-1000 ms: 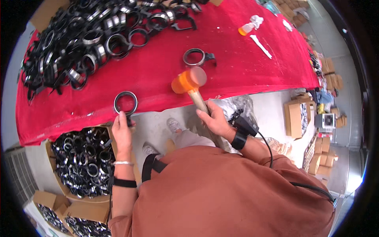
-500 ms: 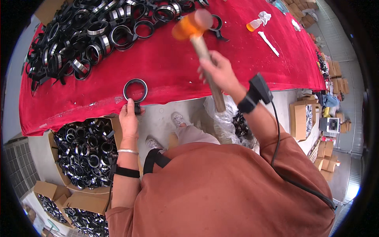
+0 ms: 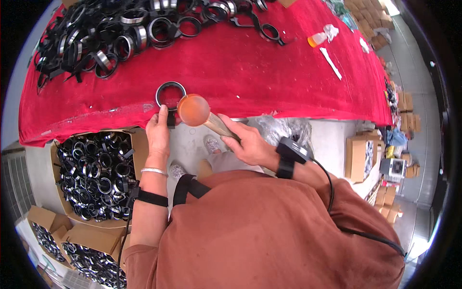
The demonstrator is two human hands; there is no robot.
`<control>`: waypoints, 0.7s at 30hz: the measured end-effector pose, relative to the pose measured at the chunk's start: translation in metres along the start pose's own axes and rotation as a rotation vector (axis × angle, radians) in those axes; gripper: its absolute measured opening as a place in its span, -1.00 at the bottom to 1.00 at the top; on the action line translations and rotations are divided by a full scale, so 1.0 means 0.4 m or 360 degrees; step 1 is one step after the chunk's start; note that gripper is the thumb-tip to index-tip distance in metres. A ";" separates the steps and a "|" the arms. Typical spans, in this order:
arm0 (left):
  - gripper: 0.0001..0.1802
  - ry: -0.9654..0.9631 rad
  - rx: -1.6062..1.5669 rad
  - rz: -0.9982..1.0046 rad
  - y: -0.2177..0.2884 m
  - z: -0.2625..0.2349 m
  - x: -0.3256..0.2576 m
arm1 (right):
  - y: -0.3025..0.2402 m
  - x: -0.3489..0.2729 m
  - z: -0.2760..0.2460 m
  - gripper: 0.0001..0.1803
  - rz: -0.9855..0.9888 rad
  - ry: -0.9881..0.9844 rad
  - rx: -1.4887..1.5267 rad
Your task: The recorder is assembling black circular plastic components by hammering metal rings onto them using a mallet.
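A black ring-shaped clamp [image 3: 170,93] lies near the front edge of the red-covered table [image 3: 250,72]. My left hand [image 3: 158,133] pinches its small tab at the table edge. My right hand [image 3: 244,142] grips the wooden handle of a mallet; its orange head [image 3: 193,110] sits low, right beside the ring's lower right rim. A black strap device [image 3: 288,154] is on my right wrist.
A large heap of black and metal rings [image 3: 120,29] covers the table's far left. An orange-capped bottle [image 3: 317,38] and a white strip [image 3: 331,62] lie far right. Open cardboard boxes of rings [image 3: 96,173] stand on the floor at left; more cartons [image 3: 361,154] at right.
The mallet, raised high over the table half a second ago, has swung down to the ring at the front edge. My left hand has stayed on the ring's tab.
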State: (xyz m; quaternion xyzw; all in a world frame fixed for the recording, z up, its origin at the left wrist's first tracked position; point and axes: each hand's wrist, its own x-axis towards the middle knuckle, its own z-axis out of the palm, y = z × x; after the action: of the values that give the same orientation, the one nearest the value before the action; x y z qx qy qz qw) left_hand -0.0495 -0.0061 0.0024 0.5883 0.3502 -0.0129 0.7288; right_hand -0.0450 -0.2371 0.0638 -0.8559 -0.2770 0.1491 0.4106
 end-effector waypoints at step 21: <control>-0.58 0.0024 -0.0013 -0.0243 -0.007 -0.019 -0.006 | -0.210 0.245 -0.072 -0.45 -0.0469 0.0453 0.0162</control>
State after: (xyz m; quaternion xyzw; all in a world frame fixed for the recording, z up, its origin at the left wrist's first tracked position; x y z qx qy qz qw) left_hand -0.0562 -0.0012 0.0009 0.5570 0.3997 -0.0626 0.7253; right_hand 0.0180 -0.1539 0.1448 -0.7966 -0.3304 -0.0210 0.5057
